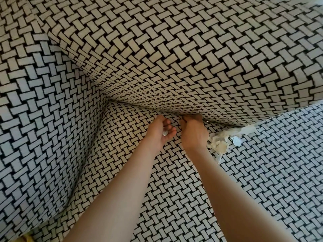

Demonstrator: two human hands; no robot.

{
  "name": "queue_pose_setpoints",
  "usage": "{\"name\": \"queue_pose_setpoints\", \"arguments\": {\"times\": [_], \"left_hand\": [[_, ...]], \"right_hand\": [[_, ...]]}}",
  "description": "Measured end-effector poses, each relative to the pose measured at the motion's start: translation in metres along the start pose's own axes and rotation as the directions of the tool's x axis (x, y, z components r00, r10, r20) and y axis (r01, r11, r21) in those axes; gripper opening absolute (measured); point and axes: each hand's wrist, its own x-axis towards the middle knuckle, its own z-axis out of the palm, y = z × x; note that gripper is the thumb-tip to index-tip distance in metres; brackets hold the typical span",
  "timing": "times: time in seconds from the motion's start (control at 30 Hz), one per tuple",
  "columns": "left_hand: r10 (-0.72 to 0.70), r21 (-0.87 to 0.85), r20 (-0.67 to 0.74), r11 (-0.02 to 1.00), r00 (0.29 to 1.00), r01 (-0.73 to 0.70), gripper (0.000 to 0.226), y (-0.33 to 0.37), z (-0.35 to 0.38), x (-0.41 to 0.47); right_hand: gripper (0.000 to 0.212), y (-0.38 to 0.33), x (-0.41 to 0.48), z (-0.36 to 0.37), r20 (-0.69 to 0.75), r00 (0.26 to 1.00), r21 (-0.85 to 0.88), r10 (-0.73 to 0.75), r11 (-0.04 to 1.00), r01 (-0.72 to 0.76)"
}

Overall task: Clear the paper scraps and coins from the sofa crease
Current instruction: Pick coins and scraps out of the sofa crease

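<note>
In the head view, the person is leaning over a sofa seat (265, 172) covered in basket-weave fabric. The left hand (160, 132) is turning palm up just short of the sofa crease (136, 107), its fingers curling loosely around a silver coin (164, 133). The right hand (194, 132) is tucking its fingertips into the crease under the back cushion (174, 58); whether it is pinching anything cannot be told. Crumpled paper scraps (217, 143) are lying at the crease just right of that hand, with a loose coin (236, 142) resting beside them.
</note>
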Motion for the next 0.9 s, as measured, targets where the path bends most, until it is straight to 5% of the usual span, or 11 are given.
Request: {"name": "queue_pose_setpoints", "arguments": {"times": [0.33,0.43,0.53,0.7,0.9], "left_hand": [[0.039,0.006,-0.016,0.999,0.999,-0.039,0.034,-0.006,0.012,-0.007],[0.042,0.025,0.018,0.999,0.999,-0.043,0.035,-0.005,0.018,-0.010],[0.045,0.034,0.056,0.998,0.997,-0.047,0.038,-0.009,0.026,-0.013],[-0.039,-0.028,0.167,0.999,0.985,0.044,0.029,-0.016,0.040,-0.020],[-0.027,-0.086,0.107,0.996,0.994,0.036,0.034,-0.015,0.047,-0.017]], "right_hand": [[0.010,0.021,-0.024,0.000,-0.165,0.947,-0.009,-0.275,0.961,0.278],[0.019,0.023,-0.028,-0.007,-0.233,0.972,0.353,0.014,0.933,0.071],[0.025,0.022,-0.034,-0.018,-0.139,0.936,0.720,0.324,0.682,-0.129],[0.025,0.017,-0.042,-0.028,-0.199,0.979,0.580,0.035,0.810,0.089],[0.035,0.044,-0.022,-0.029,-0.238,0.967,0.273,0.086,0.962,-0.018]]}}
